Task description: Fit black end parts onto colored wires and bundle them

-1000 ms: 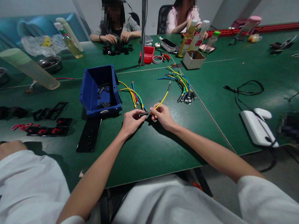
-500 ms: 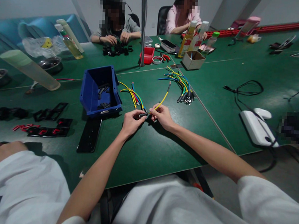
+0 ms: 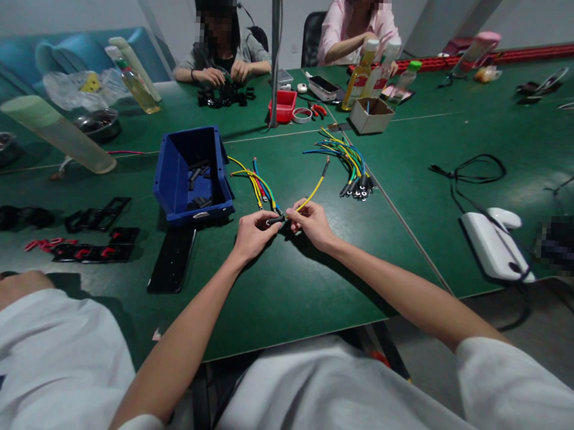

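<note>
Between thumb and fingers, my left hand (image 3: 254,234) pinches a short black sleeve (image 3: 276,219). Close on its right, my right hand (image 3: 313,224) is closed on a yellow wire (image 3: 314,192), whose dark-tipped far end points up and away. Where wire and sleeve meet is too small to make out. Just beyond my left hand lie several loose wires (image 3: 255,182) in yellow, blue, red and green. A blue bin (image 3: 165,199) with black sleeves inside stands left of them. Farther right is a bundle of wires (image 3: 350,157) with black sleeves and ring terminals at the near ends.
A black phone (image 3: 172,260) lies below the bin. Black and red parts (image 3: 92,251) are at the left, near another person's hand (image 3: 11,293). Two people sit across the table. A metal pole (image 3: 274,60) rises mid-table; a white device (image 3: 494,245) with a cable lies right.
The yellow wire's far end has shifted very slightly to the right. My hands stay almost in place. Across the table, the person in pink has raised an arm.
</note>
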A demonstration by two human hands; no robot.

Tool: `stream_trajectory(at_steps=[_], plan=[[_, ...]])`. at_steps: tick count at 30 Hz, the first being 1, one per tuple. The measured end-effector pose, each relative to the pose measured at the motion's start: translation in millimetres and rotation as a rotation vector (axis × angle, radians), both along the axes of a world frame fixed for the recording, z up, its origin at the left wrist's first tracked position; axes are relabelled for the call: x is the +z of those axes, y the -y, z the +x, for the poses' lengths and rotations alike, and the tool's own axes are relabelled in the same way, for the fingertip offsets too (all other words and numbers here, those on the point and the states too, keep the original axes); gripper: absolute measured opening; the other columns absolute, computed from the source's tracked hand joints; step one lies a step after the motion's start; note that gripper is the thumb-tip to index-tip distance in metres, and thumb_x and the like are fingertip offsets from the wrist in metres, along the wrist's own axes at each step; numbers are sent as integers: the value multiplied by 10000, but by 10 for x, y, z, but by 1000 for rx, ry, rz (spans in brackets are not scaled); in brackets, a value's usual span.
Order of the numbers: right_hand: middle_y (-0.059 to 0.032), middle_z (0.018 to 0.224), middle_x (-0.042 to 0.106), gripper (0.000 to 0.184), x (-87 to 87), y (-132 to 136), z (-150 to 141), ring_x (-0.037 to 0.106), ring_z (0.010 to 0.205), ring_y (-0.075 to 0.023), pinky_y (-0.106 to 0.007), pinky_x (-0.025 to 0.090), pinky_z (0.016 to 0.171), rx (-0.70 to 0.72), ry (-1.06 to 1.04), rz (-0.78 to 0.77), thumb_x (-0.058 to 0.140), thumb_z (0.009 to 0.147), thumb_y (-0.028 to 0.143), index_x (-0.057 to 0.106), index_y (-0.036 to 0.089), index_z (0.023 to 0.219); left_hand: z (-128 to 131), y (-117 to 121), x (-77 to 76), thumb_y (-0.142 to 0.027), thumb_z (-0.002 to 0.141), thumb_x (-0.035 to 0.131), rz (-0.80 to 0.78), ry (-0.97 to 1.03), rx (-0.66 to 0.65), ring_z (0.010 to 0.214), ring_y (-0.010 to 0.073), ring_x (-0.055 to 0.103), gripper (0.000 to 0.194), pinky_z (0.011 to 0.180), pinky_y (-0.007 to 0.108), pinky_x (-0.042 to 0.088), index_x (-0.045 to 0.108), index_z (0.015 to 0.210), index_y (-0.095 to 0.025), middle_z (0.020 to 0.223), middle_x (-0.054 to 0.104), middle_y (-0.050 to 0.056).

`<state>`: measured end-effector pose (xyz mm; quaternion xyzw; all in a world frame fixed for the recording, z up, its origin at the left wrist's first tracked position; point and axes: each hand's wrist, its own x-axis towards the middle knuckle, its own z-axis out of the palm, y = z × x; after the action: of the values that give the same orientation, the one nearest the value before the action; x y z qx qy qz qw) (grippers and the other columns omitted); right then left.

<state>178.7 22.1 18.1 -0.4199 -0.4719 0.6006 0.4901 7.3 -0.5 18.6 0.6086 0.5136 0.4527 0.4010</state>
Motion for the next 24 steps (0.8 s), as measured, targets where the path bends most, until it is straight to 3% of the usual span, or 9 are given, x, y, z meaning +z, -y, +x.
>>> stream_trajectory(at_steps=[13, 24], plan=[[61, 580, 583, 380, -13, 6, 1, 559, 447, -82, -200, 472, 429, -16, -5, 18, 802, 674, 443, 557, 183, 802, -7, 1, 0, -353, 721, 750, -12, 7, 5, 621, 117, 573, 268, 594, 247, 467, 730, 898, -154, 776, 701, 33], [71, 596, 602, 434, -32, -3, 3, 561, 429, -79, -188, 455, 408, -4, -23, 9, 819, 648, 425, 496, 197, 828, -8, -3, -1, -353, 720, 752, 1, -10, -4, 697, 141, 625, 270, 677, 269, 495, 736, 897, -150, 831, 726, 49]])
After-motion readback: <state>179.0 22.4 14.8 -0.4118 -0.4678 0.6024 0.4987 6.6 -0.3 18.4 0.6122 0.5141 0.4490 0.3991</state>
